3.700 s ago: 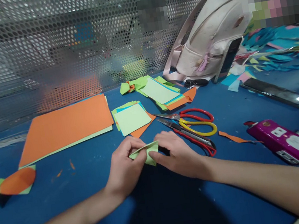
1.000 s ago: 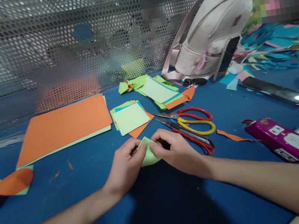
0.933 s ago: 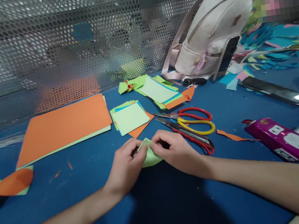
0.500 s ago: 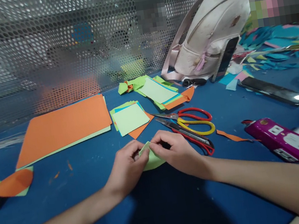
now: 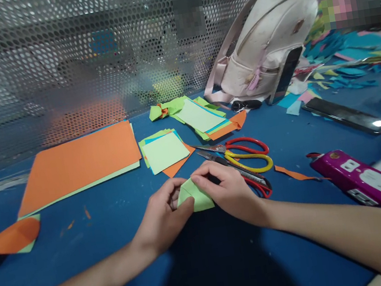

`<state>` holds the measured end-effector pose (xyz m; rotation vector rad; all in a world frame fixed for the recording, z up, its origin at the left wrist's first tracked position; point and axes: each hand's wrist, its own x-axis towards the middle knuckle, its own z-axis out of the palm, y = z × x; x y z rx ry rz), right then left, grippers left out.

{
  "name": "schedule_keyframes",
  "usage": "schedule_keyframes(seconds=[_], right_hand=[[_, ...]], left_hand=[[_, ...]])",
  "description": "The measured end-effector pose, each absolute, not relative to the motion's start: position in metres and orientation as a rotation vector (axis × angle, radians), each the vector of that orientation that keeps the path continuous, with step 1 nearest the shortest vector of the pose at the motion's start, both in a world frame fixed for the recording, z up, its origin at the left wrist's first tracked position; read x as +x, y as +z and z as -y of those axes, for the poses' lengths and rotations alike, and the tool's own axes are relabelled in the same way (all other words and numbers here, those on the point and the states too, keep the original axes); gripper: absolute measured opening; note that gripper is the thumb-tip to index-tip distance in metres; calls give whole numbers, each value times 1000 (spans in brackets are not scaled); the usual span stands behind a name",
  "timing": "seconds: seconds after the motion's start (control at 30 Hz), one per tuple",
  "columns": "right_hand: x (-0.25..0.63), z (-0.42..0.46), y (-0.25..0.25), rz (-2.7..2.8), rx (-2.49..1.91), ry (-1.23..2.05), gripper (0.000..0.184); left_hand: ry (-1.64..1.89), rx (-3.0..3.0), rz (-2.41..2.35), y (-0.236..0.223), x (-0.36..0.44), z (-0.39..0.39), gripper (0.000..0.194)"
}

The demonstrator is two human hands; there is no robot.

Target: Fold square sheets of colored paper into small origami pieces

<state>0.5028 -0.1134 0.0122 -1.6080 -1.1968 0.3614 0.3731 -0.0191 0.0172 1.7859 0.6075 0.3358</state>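
Observation:
A small folded piece of light green paper (image 5: 199, 198) is held between my two hands above the blue table. My left hand (image 5: 164, 209) grips its left side, the thumb lying across its front. On the right, my right hand (image 5: 224, 188) pinches its upper edge between thumb and fingers. A crease runs down the paper's face. Just beyond the hands lies a stack of square papers (image 5: 166, 152), pale green on top. Scissors with one red and one yellow handle (image 5: 249, 155) rest past my right hand, beside a cutter (image 5: 252, 174) that is partly covered.
Large orange sheets (image 5: 82, 164) lie at the left, by an orange and green paper piece (image 5: 16, 236). A perforated metal panel (image 5: 75, 64) closes the back, where a white backpack (image 5: 268, 40) leans. A purple case (image 5: 360, 177) and a black phone (image 5: 346, 115) lie right.
The green paper has turned so that more of its face shows between my hands. My left thumb has moved down and right across it; my right hand stays pinched at the upper edge.

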Motion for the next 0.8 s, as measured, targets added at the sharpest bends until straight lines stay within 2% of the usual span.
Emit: schedule_keyframes(seconds=[0.37, 0.5, 0.67, 0.8], right_hand=[[502, 114, 8, 1264, -1526, 271, 10], [501, 113, 7, 1300, -1549, 356, 6], [499, 111, 6, 1293, -1701, 449, 18], [498, 110, 7, 1290, -1713, 473, 14]], left_hand=[[342, 1839, -810, 24, 374, 18, 12], [363, 1889, -848, 25, 375, 17, 14], [413, 2006, -848, 22, 375, 19, 10], [447, 2081, -805, 18, 374, 18, 11]])
